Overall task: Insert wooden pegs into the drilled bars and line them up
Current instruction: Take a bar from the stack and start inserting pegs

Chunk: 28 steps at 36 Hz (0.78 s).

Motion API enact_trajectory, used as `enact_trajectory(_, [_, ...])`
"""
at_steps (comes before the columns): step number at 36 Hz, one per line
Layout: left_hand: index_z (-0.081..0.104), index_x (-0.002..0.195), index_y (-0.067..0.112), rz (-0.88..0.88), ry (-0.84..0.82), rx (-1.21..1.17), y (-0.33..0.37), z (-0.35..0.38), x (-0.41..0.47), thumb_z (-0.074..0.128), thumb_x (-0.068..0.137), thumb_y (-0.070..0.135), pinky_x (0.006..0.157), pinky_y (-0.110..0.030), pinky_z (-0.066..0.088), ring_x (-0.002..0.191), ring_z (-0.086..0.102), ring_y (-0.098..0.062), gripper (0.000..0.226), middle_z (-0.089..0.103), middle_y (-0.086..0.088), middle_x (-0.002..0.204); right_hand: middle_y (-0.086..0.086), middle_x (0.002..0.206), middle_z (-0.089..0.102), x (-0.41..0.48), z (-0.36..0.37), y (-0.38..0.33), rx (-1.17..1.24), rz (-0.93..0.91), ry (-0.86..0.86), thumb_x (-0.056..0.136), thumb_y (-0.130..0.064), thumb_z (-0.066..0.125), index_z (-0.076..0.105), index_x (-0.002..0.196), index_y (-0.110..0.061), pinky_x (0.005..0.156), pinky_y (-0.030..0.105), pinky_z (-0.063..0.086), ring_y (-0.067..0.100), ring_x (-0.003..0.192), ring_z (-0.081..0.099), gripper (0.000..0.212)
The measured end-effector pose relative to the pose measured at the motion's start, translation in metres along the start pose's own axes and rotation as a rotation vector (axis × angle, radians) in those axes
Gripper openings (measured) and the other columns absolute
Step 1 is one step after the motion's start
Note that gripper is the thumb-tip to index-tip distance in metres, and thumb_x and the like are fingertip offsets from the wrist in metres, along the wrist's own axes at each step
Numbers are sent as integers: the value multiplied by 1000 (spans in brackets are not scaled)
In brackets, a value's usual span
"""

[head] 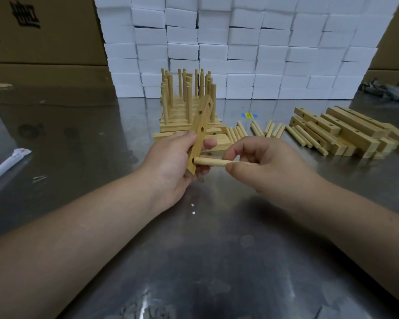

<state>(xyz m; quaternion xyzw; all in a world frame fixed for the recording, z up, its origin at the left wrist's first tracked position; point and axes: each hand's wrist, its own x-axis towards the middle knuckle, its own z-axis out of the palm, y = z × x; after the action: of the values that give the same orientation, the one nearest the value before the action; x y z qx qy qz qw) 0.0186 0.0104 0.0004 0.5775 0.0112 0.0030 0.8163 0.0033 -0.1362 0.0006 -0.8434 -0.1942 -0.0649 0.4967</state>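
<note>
While the left hand (171, 162) grips the drilled bar (199, 134) on edge, the peg (209, 162) pinched in the right hand (263, 164) lies crosswise, its tip at the nearest hole.

My left grip (171, 164) holds tilted pale drilled wooden bar (202, 122); right grip (263, 162) pinches round wooden peg (207, 162), tip at nearest hole.

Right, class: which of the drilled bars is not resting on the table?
The bar gripped in the left hand, tilted in the air, the right hand holding a peg at its lowest hole. The others lie on the table.
</note>
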Motion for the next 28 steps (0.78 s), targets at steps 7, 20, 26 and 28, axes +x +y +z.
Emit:
enact_trajectory(7, [60,101,2,12,-25,17,0,2,-1,40,98,12,43,-17,46,46,60,-12,23,67,-4,69,-19,56,52,-3,-1,-1,-275,-178,52,73,-38,66,63,71,-29,46,13,33,1,50,46,10])
enact_trajectory(20, [55,84,7,94,-31,105,0,8,-7,38,99,11,37,-12,38,38,54,-4,23,54,-4,69,-33,58,57,-5,2,-10,-447,-327,-31,84,-27,63,71,104,-25,58,4,36,-16,60,50,21])
enact_trajectory(26, [58,87,17,112,-46,145,1,7,-8,38,99,13,39,-12,38,42,51,-3,23,53,-1,71,-18,89,70,-7,6,-7,-234,-214,-5,85,-27,62,72,95,-31,69,8,44,-8,84,59,14])
enact_trajectory(28, [58,89,19,128,-52,171,1,7,-8,39,99,14,41,-13,40,43,51,-3,23,52,0,71,-23,73,67,-7,7,-6,-157,-163,4,85,-27,62,70,81,-35,58,6,40,-10,69,57,12])
